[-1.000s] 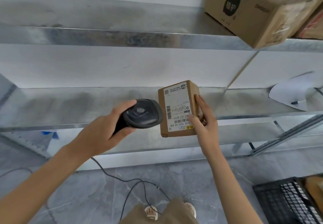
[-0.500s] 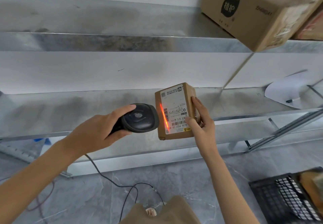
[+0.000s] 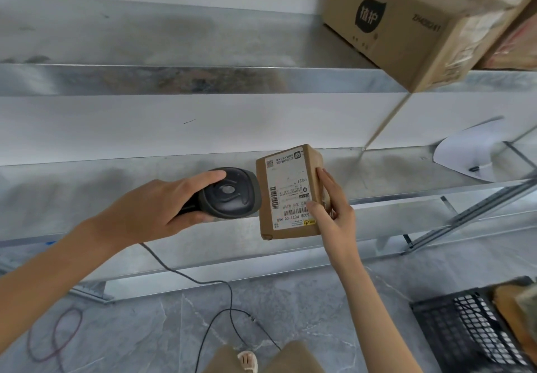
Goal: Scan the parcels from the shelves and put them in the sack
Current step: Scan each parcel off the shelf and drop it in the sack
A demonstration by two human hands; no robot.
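Bare galvanised shelves (image 3: 203, 80) against a white wall fill most of the view, with grey marbled floor below.

At the centre, the left hand (image 3: 151, 210) is wrapped round the handle of a black barcode scanner (image 3: 232, 194), index finger laid along the top of its head, thumb underneath. The scanner's nose points right, just beside the left edge of a small brown parcel (image 3: 289, 194). The right hand (image 3: 334, 212) clamps that parcel from its right side: fingers reach up along the side face, the thumb presses on the lower part of the white label. The parcel is held upright in the air in front of the front edge of the middle shelf, label turned toward the camera and the scanner. No red scan line shows on the label. Both forearms reach in from below, the left from the lower-left corner, the right nearly vertical.

By my reading, the scanning step is in hand or only just finished; I cannot tell whether the code has registered. The next move would be carrying the parcel to the sack, which is nowhere in view, so it calls for turning away from the shelves.

Farther out, the scanner's cable (image 3: 209, 282) trails down across the floor. A large cardboard box (image 3: 406, 23) sits at the right end of the top shelf, overhanging its front edge. A black mesh crate (image 3: 470, 332) stands in the lower-right corner of the floor.
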